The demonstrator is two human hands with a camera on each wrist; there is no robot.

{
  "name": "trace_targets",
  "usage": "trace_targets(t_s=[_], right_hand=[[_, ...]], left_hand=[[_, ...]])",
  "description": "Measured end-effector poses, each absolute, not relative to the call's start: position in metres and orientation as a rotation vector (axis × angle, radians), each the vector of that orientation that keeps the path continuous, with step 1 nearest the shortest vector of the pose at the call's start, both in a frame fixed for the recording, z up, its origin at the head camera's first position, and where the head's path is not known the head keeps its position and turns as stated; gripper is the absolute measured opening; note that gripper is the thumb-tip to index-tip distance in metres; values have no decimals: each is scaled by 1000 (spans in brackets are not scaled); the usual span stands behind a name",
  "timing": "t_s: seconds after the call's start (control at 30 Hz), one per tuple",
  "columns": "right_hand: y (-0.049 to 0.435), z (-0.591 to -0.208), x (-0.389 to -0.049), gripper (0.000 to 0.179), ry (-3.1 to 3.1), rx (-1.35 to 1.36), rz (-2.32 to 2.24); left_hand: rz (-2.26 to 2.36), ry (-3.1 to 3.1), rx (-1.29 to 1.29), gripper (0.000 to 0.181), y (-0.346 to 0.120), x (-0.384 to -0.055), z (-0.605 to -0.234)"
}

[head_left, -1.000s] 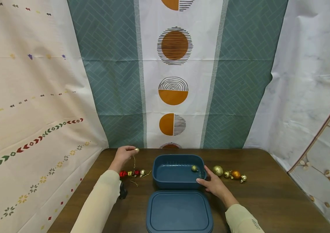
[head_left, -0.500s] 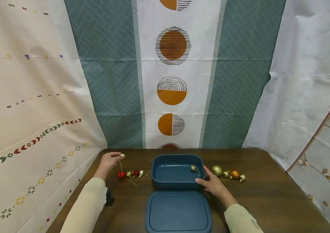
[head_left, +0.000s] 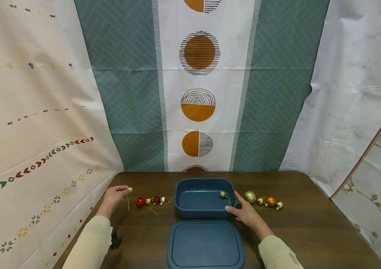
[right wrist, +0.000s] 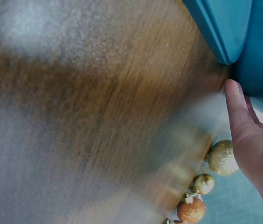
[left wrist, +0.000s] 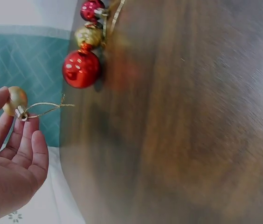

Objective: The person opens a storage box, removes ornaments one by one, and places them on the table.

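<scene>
Over the table's left part, my left hand (head_left: 113, 198) pinches a small matte gold bauble (left wrist: 17, 100) between thumb and fingertips. A thin gold cord loop (left wrist: 47, 106) hangs from its cap. At the right end of a deep blue box (head_left: 190, 215), my right hand (head_left: 247, 213) rests with the thumb straight along the front wall and the fingers at the end wall. The right fingertips are partly hidden. Inside the box, toward its right end, lies one green-gold bauble (head_left: 223, 194). A flat blue lid (head_left: 206, 244) lies in front of the box.
Left of the box stands a row of baubles, including a shiny red bauble (head_left: 140, 202) and a pale gold one (head_left: 163, 200). A loose gold cord (head_left: 153, 212) lies before them. Right of the box are a glittery gold bauble (head_left: 250, 197), an orange bauble (head_left: 271, 201) and smaller gold ones.
My left hand has moved left and lower with the gold bauble, away from the box and past the left row. The right hand stays at the box's end.
</scene>
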State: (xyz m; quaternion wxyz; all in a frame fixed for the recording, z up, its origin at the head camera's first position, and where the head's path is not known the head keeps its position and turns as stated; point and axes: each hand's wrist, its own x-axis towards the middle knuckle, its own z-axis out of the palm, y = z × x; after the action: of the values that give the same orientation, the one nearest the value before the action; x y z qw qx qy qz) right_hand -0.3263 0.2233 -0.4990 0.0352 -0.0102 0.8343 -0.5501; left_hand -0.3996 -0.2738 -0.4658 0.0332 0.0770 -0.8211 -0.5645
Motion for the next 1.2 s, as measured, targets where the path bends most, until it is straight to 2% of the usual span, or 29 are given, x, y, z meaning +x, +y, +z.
trace_targets(t_s=[0.57, 1.2], right_hand=[[225, -499, -327, 90, 2568, -49, -1699], [224, -500, -328, 92, 2558, -33, -1701]], left_hand=[[-1701, -2605, 260, 36, -281, -393, -494], [-1693, -2636, 254, 36, -275, -386, -503]])
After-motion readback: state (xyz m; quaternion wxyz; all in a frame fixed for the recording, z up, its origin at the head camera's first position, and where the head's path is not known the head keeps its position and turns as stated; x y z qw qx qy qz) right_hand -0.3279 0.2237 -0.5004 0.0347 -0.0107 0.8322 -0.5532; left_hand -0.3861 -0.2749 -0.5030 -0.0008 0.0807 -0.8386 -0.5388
